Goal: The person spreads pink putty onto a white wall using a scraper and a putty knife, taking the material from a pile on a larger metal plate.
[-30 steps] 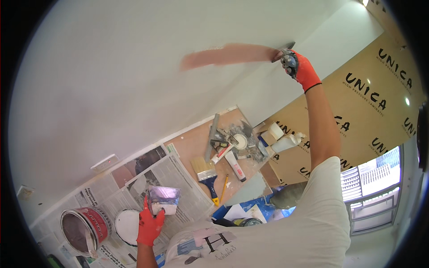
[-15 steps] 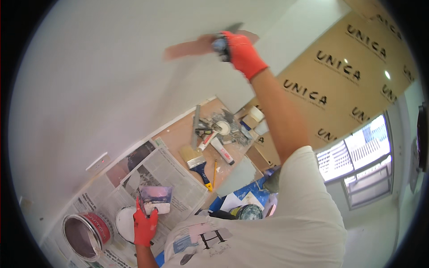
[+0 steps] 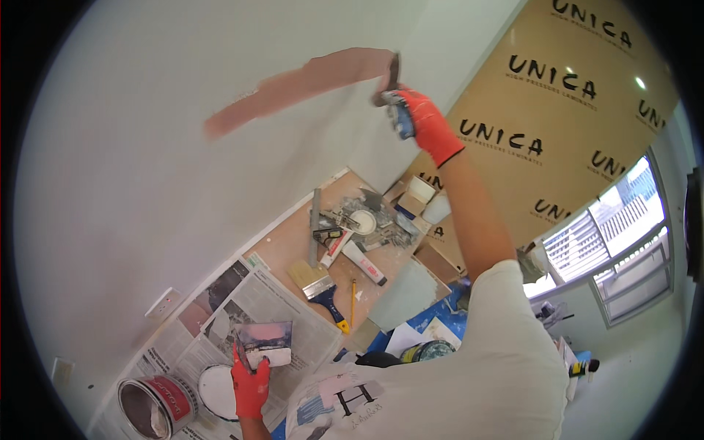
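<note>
My right hand [image 3: 429, 126], in a red glove, is closed around the bluish handle of a putty knife [image 3: 397, 72]. Its dark blade meets the wall, or is very close to it, at the right end of a long reddish-brown smear [image 3: 301, 86]. Low on the left, my left hand [image 3: 251, 385], gloved alike, grips a broad rectangular scraper [image 3: 265, 336] with pinkish paste on its face. That scraper hangs above newspaper, beside a round white lid [image 3: 218, 392]. An open tin with a red label [image 3: 158, 405] stands left of the lid.
On the worktop [image 3: 282, 236] lie a wide paintbrush [image 3: 320, 293], a pencil [image 3: 353, 301], tubes [image 3: 363, 264] and several scrapers. Newspaper [image 3: 301, 312] covers its left part. A wall socket [image 3: 163, 302] sits above it. Printed brown sheeting [image 3: 506, 139] covers the right side, near a window [image 3: 609, 235].
My right hand has moved down and slightly right with the putty knife, and more of the reddish-brown smear shows. My left hand still holds the scraper. The view has shifted a little.
</note>
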Available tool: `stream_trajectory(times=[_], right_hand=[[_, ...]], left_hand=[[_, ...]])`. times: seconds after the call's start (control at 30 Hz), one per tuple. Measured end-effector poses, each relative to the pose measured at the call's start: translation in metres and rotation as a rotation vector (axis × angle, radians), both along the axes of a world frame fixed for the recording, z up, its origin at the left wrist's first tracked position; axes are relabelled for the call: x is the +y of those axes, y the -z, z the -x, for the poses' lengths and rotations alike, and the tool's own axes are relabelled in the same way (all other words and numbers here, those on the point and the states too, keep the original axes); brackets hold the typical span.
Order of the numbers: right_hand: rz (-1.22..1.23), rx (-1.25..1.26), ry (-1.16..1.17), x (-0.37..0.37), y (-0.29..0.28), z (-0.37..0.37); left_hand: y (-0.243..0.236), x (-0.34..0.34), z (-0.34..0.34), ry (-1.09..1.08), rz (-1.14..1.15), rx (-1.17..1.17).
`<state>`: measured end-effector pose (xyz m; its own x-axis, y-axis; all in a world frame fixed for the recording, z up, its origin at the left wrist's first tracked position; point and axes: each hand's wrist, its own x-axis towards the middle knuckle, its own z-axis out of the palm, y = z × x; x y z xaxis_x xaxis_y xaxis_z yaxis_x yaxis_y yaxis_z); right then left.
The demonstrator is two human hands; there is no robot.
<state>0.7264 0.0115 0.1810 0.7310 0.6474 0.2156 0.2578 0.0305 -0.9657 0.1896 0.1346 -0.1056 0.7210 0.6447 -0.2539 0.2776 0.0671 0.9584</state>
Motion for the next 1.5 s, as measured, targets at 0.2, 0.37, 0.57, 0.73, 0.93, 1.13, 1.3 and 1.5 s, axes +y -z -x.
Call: stream_trajectory(times=[0.2, 0.37, 0.57, 0.73, 0.93, 1.13, 1.3, 1.5], right_hand=[[0.078, 0.119, 0.097, -0.001, -0.003, -0.124], [0.181, 0.122, 0.144, 0.015, -0.007, -0.147], [0.027, 0.009, 0.120, 0.041, -0.006, -0.138], [-0.005, -0.033, 0.184, 0.063, -0.001, -0.107], [-0.056, 0.018, 0.116, 0.002, 0.009, -0.098], [-0.032, -0.031, 0.192, -0.005, -0.004, -0.139], [0.015, -0.077, 0.088, 0.023, -0.019, -0.137], [-0.005, -0.073, 0.192, 0.060, -0.016, -0.101]], left_hand=[[0.012, -0.012, -0.022, -0.046, -0.064, -0.039], [-0.007, -0.021, -0.047, -0.083, -0.011, -0.044], [-0.013, -0.024, -0.052, -0.063, -0.027, 0.076], [-0.017, -0.022, -0.064, 0.003, 0.005, 0.120], [0.001, -0.016, -0.088, 0.167, -0.390, 0.001], [-0.024, -0.018, -0.101, 0.164, -0.143, 0.006], [0.002, -0.019, -0.083, 0.092, -0.184, 0.085], [-0.001, -0.020, -0.091, 0.111, -0.077, 0.005]])
